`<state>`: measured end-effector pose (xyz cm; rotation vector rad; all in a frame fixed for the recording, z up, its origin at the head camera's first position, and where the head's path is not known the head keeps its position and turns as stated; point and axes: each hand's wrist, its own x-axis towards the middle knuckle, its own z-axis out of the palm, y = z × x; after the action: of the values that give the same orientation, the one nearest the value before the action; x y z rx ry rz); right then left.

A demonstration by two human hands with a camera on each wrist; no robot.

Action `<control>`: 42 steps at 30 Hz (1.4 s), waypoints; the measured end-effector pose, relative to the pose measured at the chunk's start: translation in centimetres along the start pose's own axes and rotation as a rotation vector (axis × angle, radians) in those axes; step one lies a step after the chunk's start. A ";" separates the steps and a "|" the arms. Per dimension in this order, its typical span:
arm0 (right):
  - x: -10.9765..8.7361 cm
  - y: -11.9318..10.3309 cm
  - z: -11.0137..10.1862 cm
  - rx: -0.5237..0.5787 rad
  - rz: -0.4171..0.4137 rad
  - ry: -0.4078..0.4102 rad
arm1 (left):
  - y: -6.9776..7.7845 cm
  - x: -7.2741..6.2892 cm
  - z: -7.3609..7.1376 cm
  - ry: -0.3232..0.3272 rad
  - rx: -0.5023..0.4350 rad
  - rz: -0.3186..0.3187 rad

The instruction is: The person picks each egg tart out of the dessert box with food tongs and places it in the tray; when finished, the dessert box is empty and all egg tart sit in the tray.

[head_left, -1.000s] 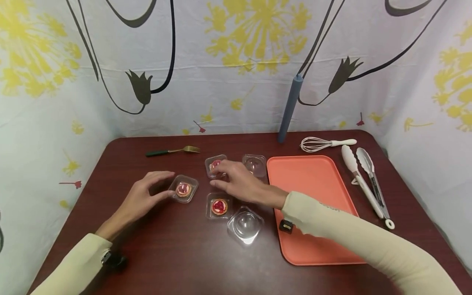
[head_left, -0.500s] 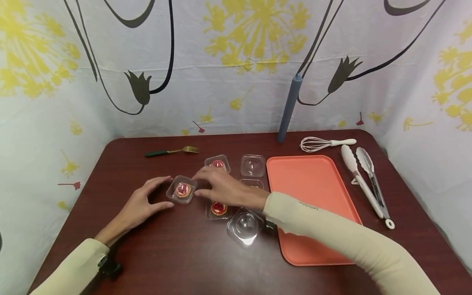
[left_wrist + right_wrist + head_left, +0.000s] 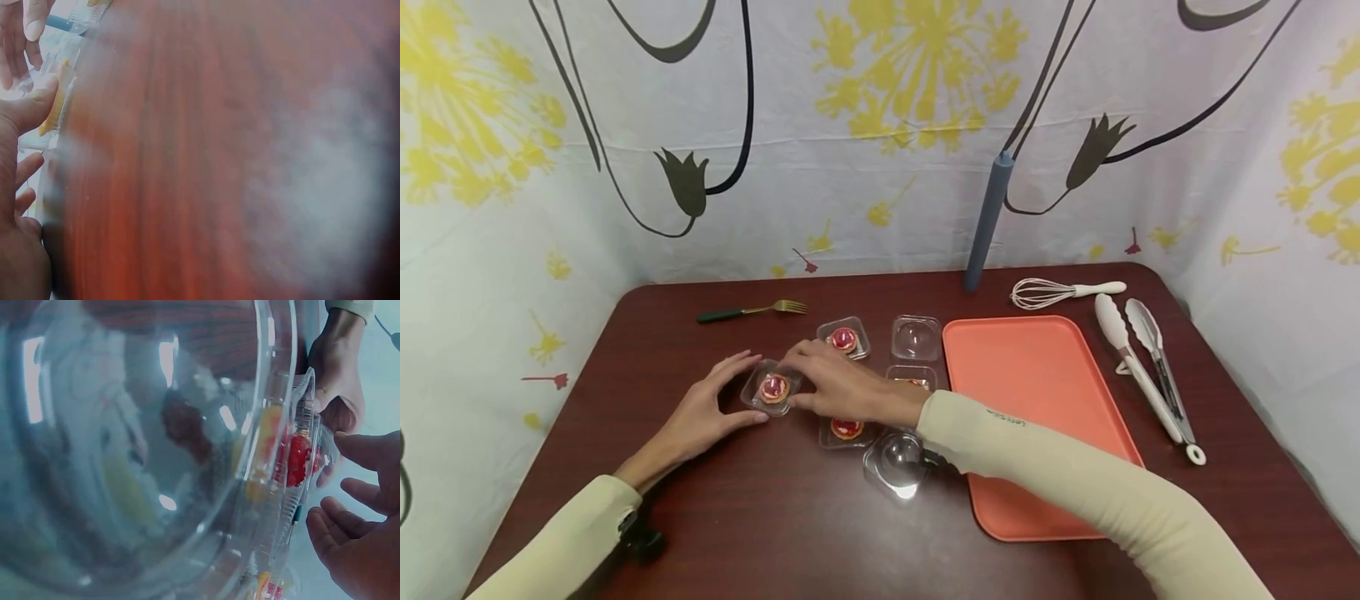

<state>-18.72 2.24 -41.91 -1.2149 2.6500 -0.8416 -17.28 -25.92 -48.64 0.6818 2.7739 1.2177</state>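
Wears a long, pale cream-yellow fabric sleeve on the left arm and a matching long, pale cream-yellow fabric sleeve on the right. Carries small dark lettering, too tiny to read, near the right cuff. Creases lightly toward the right elbow. Leaves left hand and right hand bare. Shows a small black device beneath the left cuff, another dark device, partly hidden, beneath the right.

We log a dark reddish-brown table with rounded corners, white fabric walls with yellow and dark-green floral print, tabletop glare.
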 end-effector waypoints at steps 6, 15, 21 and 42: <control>0.4 0.9 1.0 -0.034 -0.009 -0.013 | 0.1 0.5 0.2 0.000 -0.018 0.023; 0.4 -0.2 1.0 -0.128 -0.032 -0.041 | -0.2 0.2 0.4 0.010 -0.026 0.056; 0.5 -0.5 1.3 -0.190 -0.062 -0.048 | 0.0 0.1 0.6 0.032 -0.025 0.059; 0.7 -0.1 0.9 -0.356 -0.160 -0.071 | 0.3 -0.1 1.1 0.067 0.023 0.078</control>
<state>-18.85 1.23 -42.51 -1.5183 2.7507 -0.3388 -16.83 -25.09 -49.20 0.7718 2.8449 1.2465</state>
